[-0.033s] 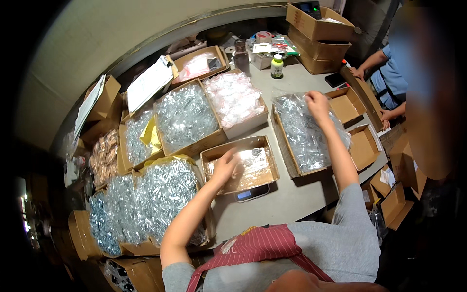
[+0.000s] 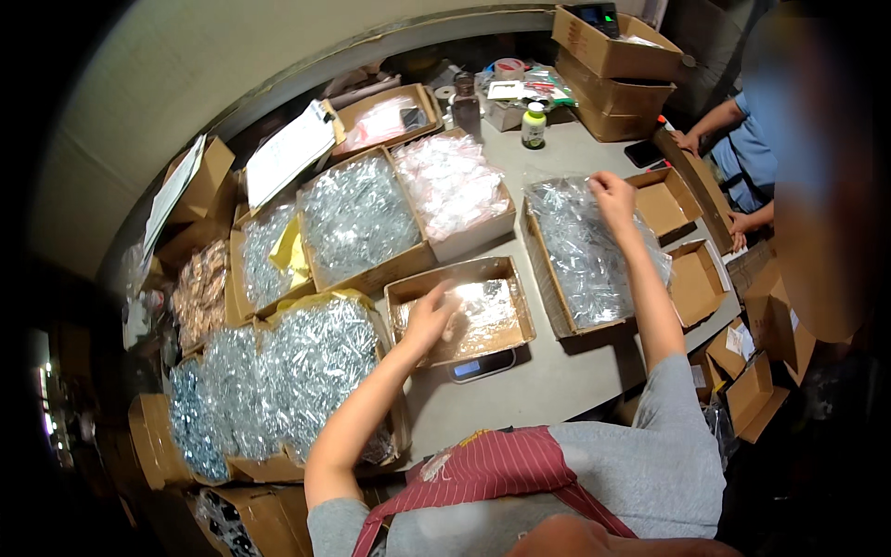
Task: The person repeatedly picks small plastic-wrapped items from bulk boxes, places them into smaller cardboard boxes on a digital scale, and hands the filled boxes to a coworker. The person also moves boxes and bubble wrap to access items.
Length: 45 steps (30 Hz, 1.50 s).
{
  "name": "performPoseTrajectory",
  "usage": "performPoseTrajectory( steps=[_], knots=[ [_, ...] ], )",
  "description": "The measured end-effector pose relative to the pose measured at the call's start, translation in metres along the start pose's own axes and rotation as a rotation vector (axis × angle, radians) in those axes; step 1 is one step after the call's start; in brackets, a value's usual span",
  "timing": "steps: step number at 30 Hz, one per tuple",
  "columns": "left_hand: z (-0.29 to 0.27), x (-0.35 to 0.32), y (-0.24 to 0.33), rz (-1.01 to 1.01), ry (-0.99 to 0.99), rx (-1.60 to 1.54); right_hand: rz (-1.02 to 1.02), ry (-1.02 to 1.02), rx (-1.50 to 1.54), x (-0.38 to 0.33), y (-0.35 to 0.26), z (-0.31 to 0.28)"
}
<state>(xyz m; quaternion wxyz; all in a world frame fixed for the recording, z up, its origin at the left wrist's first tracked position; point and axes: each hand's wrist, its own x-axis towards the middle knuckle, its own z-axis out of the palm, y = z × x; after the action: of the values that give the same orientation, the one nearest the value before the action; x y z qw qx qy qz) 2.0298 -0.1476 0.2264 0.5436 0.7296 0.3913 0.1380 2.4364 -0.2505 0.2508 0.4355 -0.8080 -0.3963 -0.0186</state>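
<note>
My left hand (image 2: 429, 317) reaches over a small cardboard box (image 2: 524, 320) with a shiny lining, its fingers stretched forward, slightly blurred and holding nothing I can see. That box rests on a scale (image 2: 483, 366) with a lit blue display. On the right, my right hand (image 2: 613, 200) is closed in a pinch at the top of a larger cardboard box (image 2: 540, 269). Thin clear plastic shows at its fingertips, apparently a bag. The larger box is heaped with clear bags of small silvery parts (image 2: 589, 269).
Boxes of silvery pieces (image 2: 320, 371) and a box of white-pink packets (image 2: 450, 186) crowd the left side. A green bottle (image 2: 533, 126) and a dark bottle (image 2: 466, 110) stand at the back. Empty small boxes (image 2: 698, 283) sit at right. Nearby, another person's hands (image 2: 738, 227) rest by cardboard.
The whole scene has shifted very slightly in the view. The bright glare inside the small box looks different; both hands keep nearly the same place.
</note>
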Motion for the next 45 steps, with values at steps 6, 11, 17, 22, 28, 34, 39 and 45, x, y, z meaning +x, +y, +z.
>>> performPoseTrajectory(
  steps=[6, 11, 17, 22, 28, 34, 39, 45],
  knots=[
    [-0.025, -0.078, -0.003, 0.425, 0.197, 0.358, -0.236, -0.195, 0.444, -0.08, -0.117, -0.012],
    [-0.098, -0.12, 0.002, 0.442, 0.575, 0.664, -0.671, -0.494, 0.1, -0.155, -0.145, 0.031],
    [-0.192, -0.161, -0.058, -0.064, 0.866, 0.959, -0.534, -0.696, 0.354, -0.186, -0.19, 0.069],
    [-0.182, -0.174, -0.048, 0.186, 0.908, 0.916, -0.389, -0.896, 0.652, -0.22, -0.239, 0.12],
    [-0.136, -0.231, 0.003, 0.608, 0.808, 0.624, 0.513, -1.434, 1.484, -0.271, -0.335, 0.112],
    [-0.224, -0.285, -0.059, 0.278, 0.959, 0.471, 0.861, -1.305, 1.586, -0.301, -0.339, 0.141],
    [-0.293, -0.355, -0.193, -0.379, 1.048, 0.449, 0.785, -1.1, 1.556, -0.322, -0.36, 0.138],
    [-0.301, -0.352, -0.175, 0.206, 1.018, -0.091, 0.55, -1.27, 1.205, -0.372, -0.453, 0.171]
  ],
)
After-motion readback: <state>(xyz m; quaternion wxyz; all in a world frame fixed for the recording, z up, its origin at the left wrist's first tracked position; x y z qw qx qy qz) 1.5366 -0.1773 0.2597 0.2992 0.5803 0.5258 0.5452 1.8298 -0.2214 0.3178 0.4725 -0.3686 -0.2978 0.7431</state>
